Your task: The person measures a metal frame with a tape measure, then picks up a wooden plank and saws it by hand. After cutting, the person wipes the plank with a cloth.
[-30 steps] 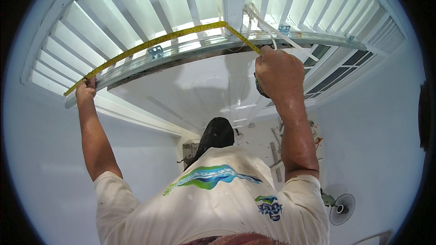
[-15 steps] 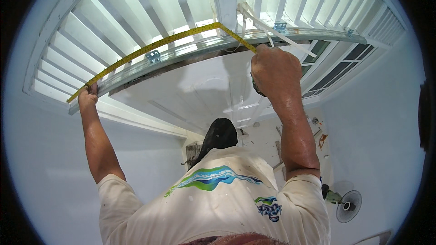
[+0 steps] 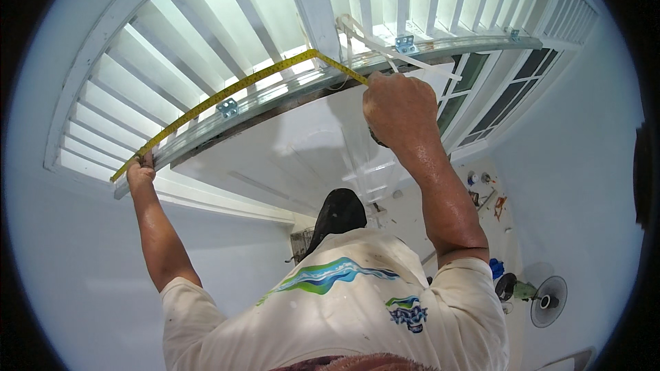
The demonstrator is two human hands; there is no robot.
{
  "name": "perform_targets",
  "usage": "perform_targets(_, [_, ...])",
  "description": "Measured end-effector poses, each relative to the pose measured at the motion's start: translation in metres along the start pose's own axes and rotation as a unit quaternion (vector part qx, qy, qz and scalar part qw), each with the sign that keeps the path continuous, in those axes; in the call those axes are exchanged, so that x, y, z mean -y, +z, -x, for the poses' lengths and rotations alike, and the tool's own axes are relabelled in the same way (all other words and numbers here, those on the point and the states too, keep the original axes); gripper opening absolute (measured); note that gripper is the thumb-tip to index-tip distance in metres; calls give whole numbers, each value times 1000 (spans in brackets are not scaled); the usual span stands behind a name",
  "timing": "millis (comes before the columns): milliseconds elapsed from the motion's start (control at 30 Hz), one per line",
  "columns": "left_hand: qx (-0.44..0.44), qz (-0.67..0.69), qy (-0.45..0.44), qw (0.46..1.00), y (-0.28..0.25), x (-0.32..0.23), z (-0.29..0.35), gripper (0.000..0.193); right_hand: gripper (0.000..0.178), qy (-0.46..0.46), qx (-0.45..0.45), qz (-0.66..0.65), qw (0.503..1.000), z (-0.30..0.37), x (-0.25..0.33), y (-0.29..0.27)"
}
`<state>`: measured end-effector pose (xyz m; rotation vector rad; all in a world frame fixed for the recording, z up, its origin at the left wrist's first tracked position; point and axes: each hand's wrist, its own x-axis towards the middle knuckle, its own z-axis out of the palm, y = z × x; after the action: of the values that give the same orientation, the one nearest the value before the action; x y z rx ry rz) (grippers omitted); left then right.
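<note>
A yellow tape measure blade (image 3: 234, 88) runs along a long galvanized metal rail (image 3: 481, 45), bends sharply near the white post and slopes down to my right hand (image 3: 401, 110). That hand is closed around the tape measure's case, which is mostly hidden by the fingers. At the rail's left end, my left hand (image 3: 141, 170) is raised with its fingers closed on the blade near its tip, next to the rail. Small metal brackets (image 3: 227, 108) sit along the rail. A pale strap (image 3: 426, 67) hangs over it near my right hand.
White louvre slats (image 3: 185, 48) rise behind the rail. Below it is a white panelled door (image 3: 289, 141), with dark-paned windows (image 3: 505, 106) to the right. Far below, tools and debris (image 3: 491, 199) lie on the floor near a fan (image 3: 548, 302).
The whole view has shifted, with the rail sitting slightly lower in it. Both hands keep their hold on the tape measure, and the blade keeps its bend near the post.
</note>
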<state>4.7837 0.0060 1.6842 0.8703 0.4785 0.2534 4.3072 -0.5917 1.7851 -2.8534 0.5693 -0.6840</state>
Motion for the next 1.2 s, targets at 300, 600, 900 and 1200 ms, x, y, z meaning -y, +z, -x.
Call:
perform_targets(300, [6,-2,33,999,1,-7,9,27,19,-2,26,6,1000,-1,1,-6])
perform_targets(600, [19,-22,33,999,-2,-3,13,26,22,1,21,31,999,-2,2,-5])
perform_targets(900, [9,3,16,1000,1,4,12,26,24,-1,6,36,999,-3,-1,-2])
perform_targets(1200, [8,12,12,1000,0,-2,11,27,23,-5,12,31,999,-4,3,-7])
